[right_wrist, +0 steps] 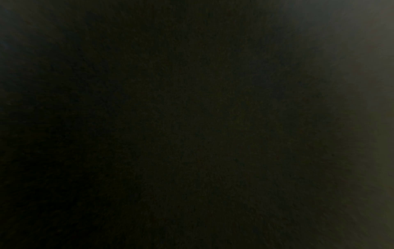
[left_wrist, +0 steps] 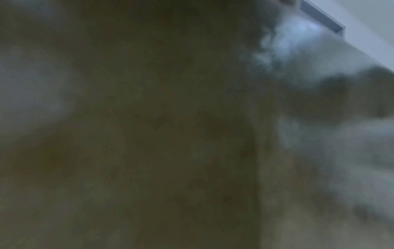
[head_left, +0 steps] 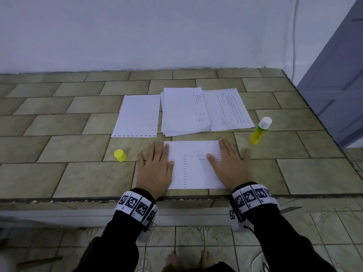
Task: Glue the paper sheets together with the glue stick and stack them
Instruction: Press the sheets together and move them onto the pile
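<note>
A printed paper sheet [head_left: 191, 165] lies flat near the front edge of the tiled counter [head_left: 59, 173]. My left hand [head_left: 155, 165] presses flat on its left edge, fingers straight. My right hand [head_left: 229, 163] lies flat on its right side, fingers spread. Behind it sit a blank sheet [head_left: 137, 116], a stack of sheets [head_left: 184, 110] and a printed sheet [head_left: 229, 108]. The uncapped yellow glue stick [head_left: 260, 130] stands at the right. Its yellow cap [head_left: 120, 155] stands left of my left hand. Both wrist views are dark and blurred.
A white wall rises behind the counter, and a grey-blue door [head_left: 337, 75] stands at the right. The counter's front edge [head_left: 176, 198] runs just under my wrists, with tiled floor below.
</note>
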`<state>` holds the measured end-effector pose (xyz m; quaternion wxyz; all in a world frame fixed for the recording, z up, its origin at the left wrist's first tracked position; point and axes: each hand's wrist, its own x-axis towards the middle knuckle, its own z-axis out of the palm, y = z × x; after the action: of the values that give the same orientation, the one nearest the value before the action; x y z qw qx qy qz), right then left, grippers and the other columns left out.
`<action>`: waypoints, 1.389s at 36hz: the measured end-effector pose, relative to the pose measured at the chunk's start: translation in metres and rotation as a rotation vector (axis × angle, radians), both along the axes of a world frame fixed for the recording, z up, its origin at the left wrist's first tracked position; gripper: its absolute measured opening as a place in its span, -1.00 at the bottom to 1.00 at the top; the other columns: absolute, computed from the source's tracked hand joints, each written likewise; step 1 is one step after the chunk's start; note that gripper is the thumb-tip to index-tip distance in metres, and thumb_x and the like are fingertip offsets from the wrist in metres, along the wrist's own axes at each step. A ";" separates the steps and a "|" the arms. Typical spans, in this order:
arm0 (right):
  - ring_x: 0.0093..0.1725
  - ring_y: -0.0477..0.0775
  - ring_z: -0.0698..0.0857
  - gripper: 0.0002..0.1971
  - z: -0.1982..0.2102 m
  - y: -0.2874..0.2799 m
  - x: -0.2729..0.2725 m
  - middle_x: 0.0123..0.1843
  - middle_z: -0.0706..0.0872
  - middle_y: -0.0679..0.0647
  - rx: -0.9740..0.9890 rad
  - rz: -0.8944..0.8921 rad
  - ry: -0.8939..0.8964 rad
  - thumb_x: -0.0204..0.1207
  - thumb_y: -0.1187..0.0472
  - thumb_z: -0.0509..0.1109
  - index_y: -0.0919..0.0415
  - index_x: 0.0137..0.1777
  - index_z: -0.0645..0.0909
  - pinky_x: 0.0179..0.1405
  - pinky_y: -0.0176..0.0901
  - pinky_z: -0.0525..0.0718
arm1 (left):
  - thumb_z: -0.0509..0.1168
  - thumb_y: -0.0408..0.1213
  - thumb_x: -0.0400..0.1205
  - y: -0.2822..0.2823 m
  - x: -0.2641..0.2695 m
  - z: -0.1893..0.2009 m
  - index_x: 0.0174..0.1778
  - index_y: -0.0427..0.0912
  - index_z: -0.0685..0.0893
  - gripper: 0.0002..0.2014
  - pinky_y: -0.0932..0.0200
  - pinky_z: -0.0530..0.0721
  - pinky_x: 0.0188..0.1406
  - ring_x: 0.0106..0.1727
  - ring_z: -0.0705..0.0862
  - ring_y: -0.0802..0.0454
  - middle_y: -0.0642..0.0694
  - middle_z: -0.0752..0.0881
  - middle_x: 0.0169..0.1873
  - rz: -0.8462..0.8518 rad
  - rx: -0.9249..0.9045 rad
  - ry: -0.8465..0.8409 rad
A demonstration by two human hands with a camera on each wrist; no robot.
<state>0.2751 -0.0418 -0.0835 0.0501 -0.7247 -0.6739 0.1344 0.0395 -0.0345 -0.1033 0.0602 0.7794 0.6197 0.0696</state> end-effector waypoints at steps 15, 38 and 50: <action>0.43 0.16 0.49 -0.54 0.071 0.020 0.010 0.49 0.50 0.18 -0.141 0.141 0.284 0.71 0.08 0.21 0.21 0.55 0.32 0.29 -0.07 0.42 | -0.45 0.16 0.65 0.000 -0.001 0.002 0.74 -0.16 0.07 -0.22 -0.42 -0.07 0.64 0.75 -0.03 -0.16 -0.11 0.03 0.74 -0.008 -0.043 0.013; 0.03 0.11 0.60 -0.87 0.083 0.067 0.026 0.09 0.62 0.12 -0.128 0.228 0.048 0.61 0.38 0.19 0.16 -0.01 0.53 -0.11 -0.16 0.50 | -0.63 0.45 0.50 -0.003 -0.002 0.006 0.69 -0.12 -0.37 -0.06 -0.27 -0.21 0.68 0.75 -0.21 -0.03 -0.05 -0.28 0.72 0.017 -0.053 -0.118; -0.27 0.16 0.75 -0.86 0.132 0.124 0.038 -0.11 0.69 0.22 0.098 -0.120 0.674 0.53 0.52 0.30 0.33 0.03 0.56 -0.21 -0.07 0.81 | -0.23 0.41 0.62 -0.007 -0.003 0.005 0.68 -0.12 -0.43 -0.08 -0.14 -0.23 0.70 0.75 -0.14 -0.05 -0.10 -0.40 0.70 0.058 0.034 -0.312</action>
<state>0.3130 0.0823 0.0482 0.3122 -0.6747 -0.5815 0.3305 0.0369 -0.0420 -0.0979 0.1403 0.7420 0.6236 0.2021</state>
